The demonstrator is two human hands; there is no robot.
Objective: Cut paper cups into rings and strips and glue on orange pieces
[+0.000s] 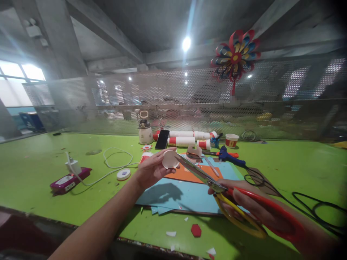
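The left hand pinches a white disc beside the scissors gripped in the right hand.

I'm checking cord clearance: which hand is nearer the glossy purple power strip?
Left. The left hand, holding a round white disc, is right of the power strip; the right hand, holding metal scissors with red and yellow handles, is farther right.

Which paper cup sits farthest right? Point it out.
The upright white-and-red cup, right of the blue container; all other cups are farther left.
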